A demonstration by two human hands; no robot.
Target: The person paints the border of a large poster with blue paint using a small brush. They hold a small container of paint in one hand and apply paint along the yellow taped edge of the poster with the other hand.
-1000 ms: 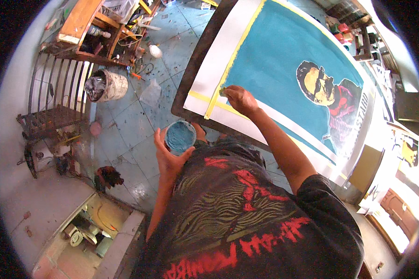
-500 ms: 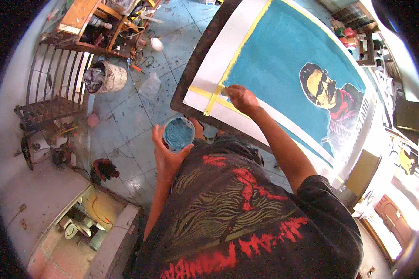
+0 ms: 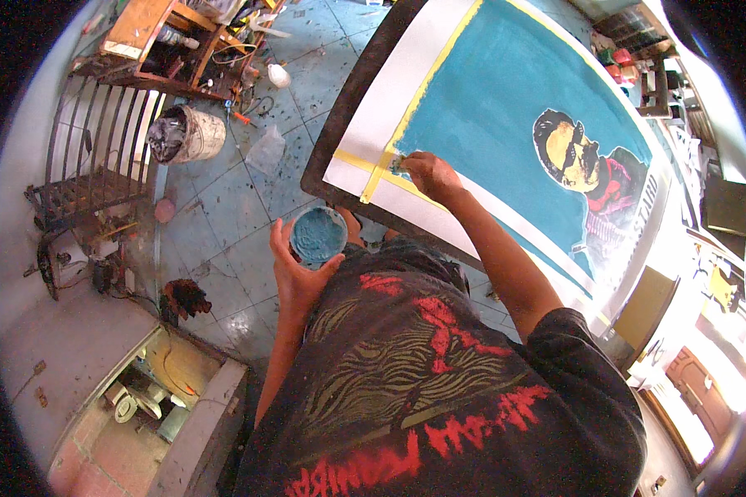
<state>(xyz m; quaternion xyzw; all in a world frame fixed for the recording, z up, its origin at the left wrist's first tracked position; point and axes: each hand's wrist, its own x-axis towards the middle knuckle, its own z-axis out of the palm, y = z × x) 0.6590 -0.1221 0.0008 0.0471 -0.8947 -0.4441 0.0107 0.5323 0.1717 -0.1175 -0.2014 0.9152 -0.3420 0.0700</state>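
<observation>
My left hand (image 3: 294, 273) is closed round a round tub of blue paint (image 3: 318, 238), held low beside my dark printed T-shirt (image 3: 439, 389). My right hand (image 3: 429, 174) is closed on a small tool or pad, too small to make out, at the lower-left corner of the blue painted area. That area (image 3: 489, 99) is on a white sheet edged with yellow tape (image 3: 380, 174), lying on a dark board (image 3: 331, 124). A painted portrait (image 3: 568, 149) with a red scarf sits on the blue at the right; part of the tape lies under or beside my fingers.
A paint-stained bucket (image 3: 199, 137) stands on tiled floor (image 3: 224, 232) at left, near a cluttered wooden shelf (image 3: 133, 33) and a slatted metal-framed seat (image 3: 75, 199). A plastic bag (image 3: 267, 149) lies on the floor. A recessed compartment (image 3: 153, 398) is lower left; papers and panels line the right.
My right hand has shifted very slightly at the taped corner, still closed. The tub in my left hand sits a little higher in view. The surroundings have shifted slightly with my head.
</observation>
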